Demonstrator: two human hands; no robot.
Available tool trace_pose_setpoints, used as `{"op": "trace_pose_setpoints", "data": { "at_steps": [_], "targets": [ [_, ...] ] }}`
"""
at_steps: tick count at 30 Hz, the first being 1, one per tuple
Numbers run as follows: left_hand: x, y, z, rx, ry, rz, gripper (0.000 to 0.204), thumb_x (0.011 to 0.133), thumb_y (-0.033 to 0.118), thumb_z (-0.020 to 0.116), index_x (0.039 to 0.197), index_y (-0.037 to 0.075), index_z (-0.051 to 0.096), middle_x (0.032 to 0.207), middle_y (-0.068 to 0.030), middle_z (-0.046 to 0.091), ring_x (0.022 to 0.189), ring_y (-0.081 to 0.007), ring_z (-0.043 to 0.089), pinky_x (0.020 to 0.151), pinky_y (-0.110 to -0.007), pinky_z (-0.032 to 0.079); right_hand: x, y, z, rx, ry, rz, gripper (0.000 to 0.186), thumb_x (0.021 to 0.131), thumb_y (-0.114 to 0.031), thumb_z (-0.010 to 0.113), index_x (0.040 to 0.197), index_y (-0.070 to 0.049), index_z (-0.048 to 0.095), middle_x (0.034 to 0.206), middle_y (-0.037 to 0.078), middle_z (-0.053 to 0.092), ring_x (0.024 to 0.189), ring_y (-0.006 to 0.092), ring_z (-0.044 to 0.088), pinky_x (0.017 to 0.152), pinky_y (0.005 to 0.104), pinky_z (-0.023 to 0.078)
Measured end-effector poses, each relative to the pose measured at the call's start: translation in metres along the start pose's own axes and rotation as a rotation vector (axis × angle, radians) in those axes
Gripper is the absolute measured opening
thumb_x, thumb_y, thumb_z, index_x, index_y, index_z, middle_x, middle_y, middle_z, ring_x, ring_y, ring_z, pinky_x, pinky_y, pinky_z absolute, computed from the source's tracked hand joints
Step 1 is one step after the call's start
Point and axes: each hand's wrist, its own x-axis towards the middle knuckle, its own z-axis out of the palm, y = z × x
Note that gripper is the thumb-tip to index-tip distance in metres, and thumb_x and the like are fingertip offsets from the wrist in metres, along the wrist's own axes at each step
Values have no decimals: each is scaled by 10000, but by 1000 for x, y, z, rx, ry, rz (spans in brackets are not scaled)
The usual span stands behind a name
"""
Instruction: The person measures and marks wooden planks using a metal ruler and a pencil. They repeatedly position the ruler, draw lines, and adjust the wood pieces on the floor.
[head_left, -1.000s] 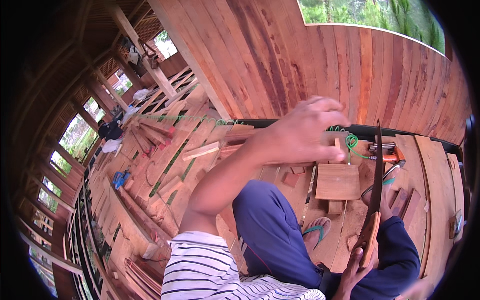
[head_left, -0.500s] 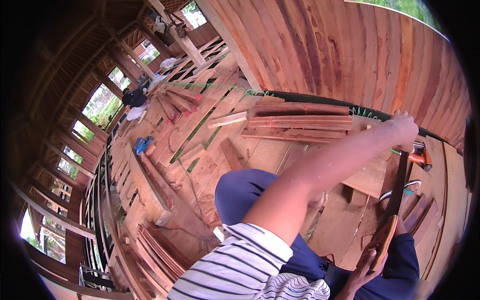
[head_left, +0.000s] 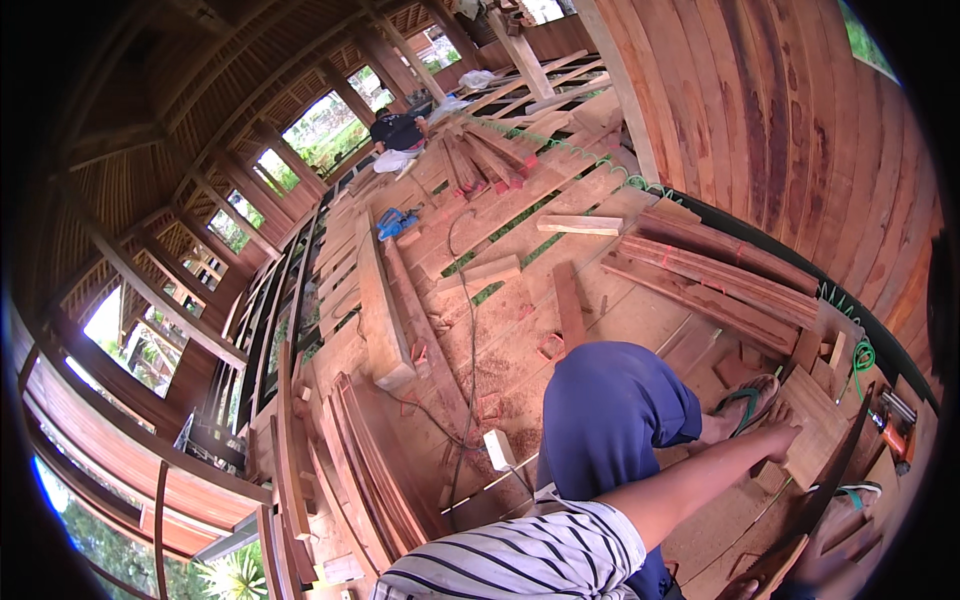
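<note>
My left hand [head_left: 782, 441] is closed on the near edge of a short, wide wooden board [head_left: 815, 420]. Under that board's edge sits a small wood block [head_left: 770, 477]. At the bottom edge of the view, my right hand [head_left: 742, 590], partly cut off, grips the wooden handle of a handsaw [head_left: 822, 487]. The saw's dark blade runs up along the right side of the board. My sandalled foot [head_left: 745, 405] is beside the board's far left corner.
An orange tool [head_left: 897, 440] and a coiled green hose [head_left: 863, 355] are at the right. Stacked reddish planks [head_left: 715, 280] lie along the wall. A cable [head_left: 473, 350] crosses the floor, which has open gaps. Another person [head_left: 397, 135] sits far back.
My view has swung, shifting the scene to the right and down. My left hand has come away from the saw's far end, near the wall, to the board. The right hand keeps the saw.
</note>
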Motion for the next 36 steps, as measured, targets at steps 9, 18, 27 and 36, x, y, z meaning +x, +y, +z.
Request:
{"op": "trace_pose_setpoints", "data": {
  "at_steps": [9, 18, 27, 36],
  "targets": [
    [2, -33, 67, 192, 116, 154, 1180, 584, 492, 941, 1580, 139, 416, 1673, -381, 91, 1568, -539, 50, 1215, -726, 61, 3, -3, 13, -65, -75, 16, 260, 1023, -176, 669, 1159, 44, 639, 961, 91, 647, 838, 148, 589, 726, 291, 476],
    [-1, -45, 44, 145, 53, 147, 1119, 653, 608, 866, 1608, 248, 407, 1740, -214, 58, 1600, -442, -57, 1182, -775, 0, -74, -17, -23, -301, 183, 101, 230, 996, -148, 704, 1108, 51, 676, 948, 118, 658, 856, 192, 608, 750, 346, 497],
    [-12, -18, 19, 279, 164, 234, 792, 855, 592, 736, 1563, 361, 468, 1697, -160, 212, 1556, -420, 189, 1113, -839, 105, -118, -31, -34, -356, 251, 131, 277, 964, -179, 754, 1111, 39, 667, 908, 88, 684, 777, 177, 649, 700, 274, 499],
    [-31, -12, 13, 355, 140, 151, 791, 917, 650, 628, 1609, 367, 369, 1689, -161, 202, 1508, -456, 255, 1065, -856, 222, -135, -27, -26, -269, 252, 80, 270, 926, -141, 786, 1104, 32, 679, 835, 100, 672, 677, 179, 654, 633, 292, 506]
  ]
}}
